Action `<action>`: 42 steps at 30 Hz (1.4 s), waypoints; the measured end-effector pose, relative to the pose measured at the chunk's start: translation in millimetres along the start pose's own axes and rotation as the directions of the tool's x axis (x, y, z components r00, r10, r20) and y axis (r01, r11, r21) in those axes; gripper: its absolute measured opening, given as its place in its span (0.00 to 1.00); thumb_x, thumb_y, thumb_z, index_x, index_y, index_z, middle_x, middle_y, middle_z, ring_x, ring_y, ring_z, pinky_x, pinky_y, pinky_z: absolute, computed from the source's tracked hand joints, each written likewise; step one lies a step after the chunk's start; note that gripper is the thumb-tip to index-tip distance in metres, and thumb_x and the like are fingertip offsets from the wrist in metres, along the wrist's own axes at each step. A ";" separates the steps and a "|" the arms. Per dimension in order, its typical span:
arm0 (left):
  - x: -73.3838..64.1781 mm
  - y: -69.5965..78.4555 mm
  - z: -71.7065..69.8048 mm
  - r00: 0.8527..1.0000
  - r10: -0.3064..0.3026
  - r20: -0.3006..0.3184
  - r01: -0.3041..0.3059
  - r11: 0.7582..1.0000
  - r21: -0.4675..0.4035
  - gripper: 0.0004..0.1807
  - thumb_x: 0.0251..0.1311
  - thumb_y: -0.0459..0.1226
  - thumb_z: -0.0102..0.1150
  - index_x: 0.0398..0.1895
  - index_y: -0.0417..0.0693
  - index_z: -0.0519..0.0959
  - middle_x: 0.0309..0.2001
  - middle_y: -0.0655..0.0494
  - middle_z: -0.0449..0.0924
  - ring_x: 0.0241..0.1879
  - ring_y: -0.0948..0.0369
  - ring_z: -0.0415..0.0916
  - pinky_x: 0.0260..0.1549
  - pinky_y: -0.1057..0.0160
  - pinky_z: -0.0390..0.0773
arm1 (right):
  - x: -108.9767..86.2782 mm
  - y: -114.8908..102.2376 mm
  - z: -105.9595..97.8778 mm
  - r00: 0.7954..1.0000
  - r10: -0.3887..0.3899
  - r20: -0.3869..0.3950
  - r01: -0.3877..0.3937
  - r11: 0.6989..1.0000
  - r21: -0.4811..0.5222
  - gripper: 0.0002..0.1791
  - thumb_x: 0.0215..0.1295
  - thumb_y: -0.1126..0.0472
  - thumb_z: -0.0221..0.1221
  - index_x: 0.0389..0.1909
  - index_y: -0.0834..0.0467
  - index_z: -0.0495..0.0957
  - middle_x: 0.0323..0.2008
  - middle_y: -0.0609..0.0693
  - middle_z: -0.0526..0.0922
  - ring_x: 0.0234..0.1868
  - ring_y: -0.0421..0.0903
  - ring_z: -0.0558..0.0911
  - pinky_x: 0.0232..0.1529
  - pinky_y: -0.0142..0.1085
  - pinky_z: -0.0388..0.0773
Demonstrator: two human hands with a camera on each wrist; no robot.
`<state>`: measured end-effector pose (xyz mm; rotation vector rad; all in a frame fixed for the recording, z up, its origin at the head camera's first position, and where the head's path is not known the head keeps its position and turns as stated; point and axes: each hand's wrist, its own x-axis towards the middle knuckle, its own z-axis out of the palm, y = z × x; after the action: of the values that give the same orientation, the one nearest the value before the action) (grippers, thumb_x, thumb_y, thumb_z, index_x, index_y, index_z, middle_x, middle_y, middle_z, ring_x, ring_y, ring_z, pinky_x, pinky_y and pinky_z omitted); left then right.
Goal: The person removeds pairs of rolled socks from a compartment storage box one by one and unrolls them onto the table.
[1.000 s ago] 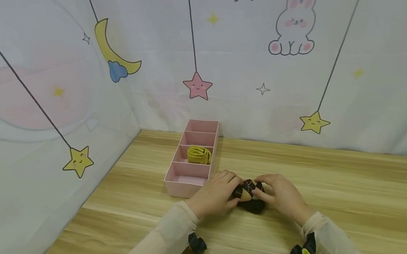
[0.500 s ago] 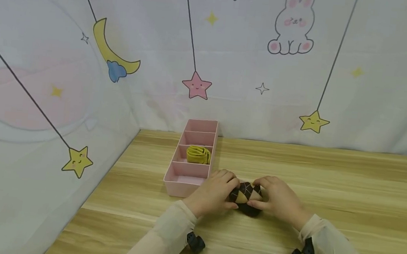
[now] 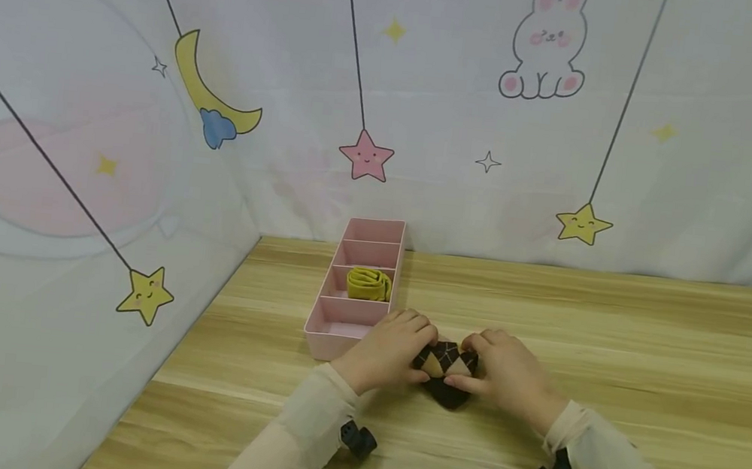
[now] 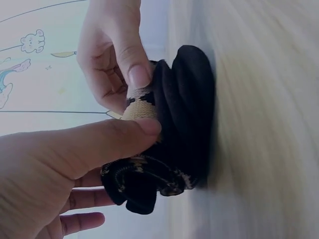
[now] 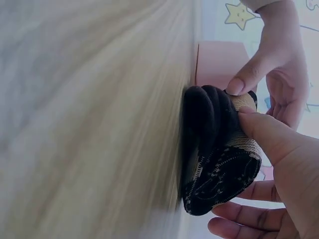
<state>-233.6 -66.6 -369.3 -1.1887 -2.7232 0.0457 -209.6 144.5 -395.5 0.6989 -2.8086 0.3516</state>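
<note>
A black sock with a tan-and-black argyle band (image 3: 448, 362), folded into a thick roll, lies on the wooden table. My left hand (image 3: 392, 351) holds its left end and my right hand (image 3: 512, 372) its right end. In the left wrist view, both thumbs press the patterned part, above the dark folds of the sock (image 4: 187, 104). The right wrist view shows layered edges at the near end of the sock (image 5: 219, 174); the other fingers are behind it, partly hidden.
Left of the hands stands a pink divided box (image 3: 332, 348); a rolled yellow-green cloth item (image 3: 368, 284) sits in one of its compartments. Behind the table (image 3: 643, 351) hangs a white printed curtain (image 3: 445, 218), which also runs along the left side.
Both hands and the sock have shifted a little left and toward the person. The sock has turned, and its argyle band now lies straighter across between the hands.
</note>
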 end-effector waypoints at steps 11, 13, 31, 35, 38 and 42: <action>-3.6 -7.5 -3.9 1.000 0.020 0.008 -0.019 0.999 -0.041 0.20 0.48 0.49 0.71 0.40 0.54 0.76 0.47 0.60 0.79 0.55 0.59 0.72 0.61 0.60 0.68 | -0.4 -8.9 -0.8 0.999 -0.035 0.005 0.035 0.999 -0.016 0.28 0.52 0.38 0.65 0.42 0.57 0.79 0.34 0.50 0.81 0.35 0.46 0.79 0.37 0.43 0.77; -4.5 -9.0 -4.9 1.000 0.022 0.010 -0.021 0.998 -0.056 0.19 0.48 0.49 0.72 0.40 0.54 0.76 0.46 0.60 0.79 0.55 0.59 0.72 0.60 0.59 0.68 | -0.1 -10.4 -0.3 0.999 -0.043 0.004 0.043 0.999 -0.021 0.27 0.52 0.38 0.65 0.42 0.57 0.79 0.34 0.50 0.81 0.35 0.46 0.79 0.36 0.43 0.78; -8.9 -9.6 -4.2 0.981 0.020 -0.195 -0.036 0.996 -0.078 0.19 0.48 0.48 0.72 0.42 0.53 0.79 0.45 0.57 0.75 0.51 0.59 0.72 0.55 0.58 0.72 | 20.1 -2.8 -15.4 0.992 -0.037 0.119 0.026 0.996 0.089 0.19 0.59 0.41 0.62 0.31 0.54 0.79 0.23 0.43 0.79 0.22 0.35 0.70 0.22 0.30 0.67; -10.3 -6.8 -0.2 0.949 0.045 -0.312 -0.061 0.997 -0.043 0.19 0.46 0.47 0.74 0.39 0.53 0.78 0.43 0.58 0.74 0.48 0.59 0.72 0.53 0.59 0.73 | 23.4 2.1 -16.8 0.995 -0.024 0.099 0.013 0.994 0.110 0.17 0.60 0.43 0.62 0.32 0.54 0.81 0.25 0.44 0.81 0.22 0.35 0.72 0.23 0.30 0.69; -12.1 -5.2 3.6 0.926 0.068 -0.372 -0.081 0.997 -0.018 0.18 0.45 0.47 0.74 0.35 0.53 0.76 0.39 0.59 0.74 0.45 0.60 0.72 0.49 0.62 0.73 | 25.6 4.3 -17.1 0.997 -0.010 0.076 0.002 0.994 0.110 0.16 0.60 0.45 0.62 0.34 0.55 0.81 0.29 0.46 0.83 0.26 0.39 0.77 0.26 0.33 0.73; -13.7 -4.9 8.1 0.909 0.098 -0.405 -0.097 0.995 0.022 0.18 0.45 0.48 0.74 0.34 0.54 0.76 0.36 0.60 0.73 0.41 0.62 0.71 0.45 0.65 0.72 | 28.5 4.7 -18.0 0.999 0.006 0.040 -0.009 0.996 0.091 0.16 0.61 0.47 0.62 0.38 0.56 0.81 0.33 0.48 0.83 0.32 0.44 0.80 0.31 0.37 0.77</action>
<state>-229.4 -79.6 -378.8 -1.1794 -2.3015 -0.1684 -233.6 141.4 -371.6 0.7226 -2.8482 0.4755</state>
